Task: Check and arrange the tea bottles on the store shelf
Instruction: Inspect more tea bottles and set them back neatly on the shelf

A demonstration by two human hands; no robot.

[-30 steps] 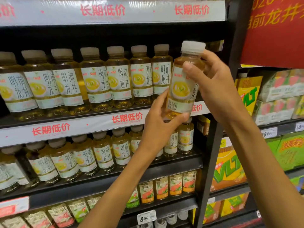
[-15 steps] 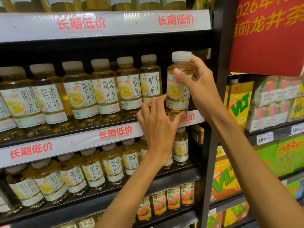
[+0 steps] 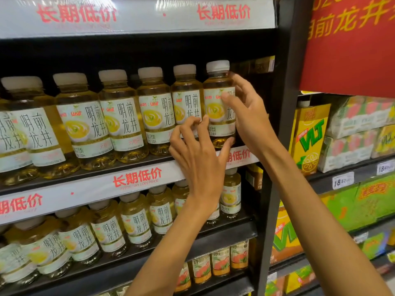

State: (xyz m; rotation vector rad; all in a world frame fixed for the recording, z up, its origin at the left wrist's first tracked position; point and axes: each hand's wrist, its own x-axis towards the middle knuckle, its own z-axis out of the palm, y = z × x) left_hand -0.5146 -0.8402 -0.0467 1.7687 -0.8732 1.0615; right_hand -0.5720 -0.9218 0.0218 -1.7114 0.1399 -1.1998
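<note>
A tall black metal store shelf unit (image 3: 284, 146) filled the view, its tiers fronted by white price strips (image 3: 136, 180) printed with red Chinese characters. To its right hung a large red paper banner with yellow characters (image 3: 350, 50), above a neighbouring rack of yellow VLT lemon tea cartons (image 3: 310, 137) and green shrink-wrapped packs (image 3: 361, 201).

On the middle tier stood a row of clear plastic tea bottles with white caps and pale green-and-white labels (image 3: 121, 118), filled with golden liquid and set upright side by side. A similar row of smaller-looking tea bottles (image 3: 136, 221) lined the tier below, and short orange-labelled drink bottles (image 3: 220, 261) stood lower still.

At the right end of the middle row was the rightmost white-capped tea bottle (image 3: 218, 82), upright, its base at the front edge of the tier and just beside its neighbour. Whether the base fully rested on the tier could not be told, since the hands covered it.

The right hand (image 3: 252, 120) grasped this bottle from the right, thumb across the label and fingers curled behind. The left hand (image 3: 198, 154) held it low down, thumb pressed against the base and curled fingertips (image 3: 192, 122) touching the lower label between it and the neighbouring bottle.
</note>
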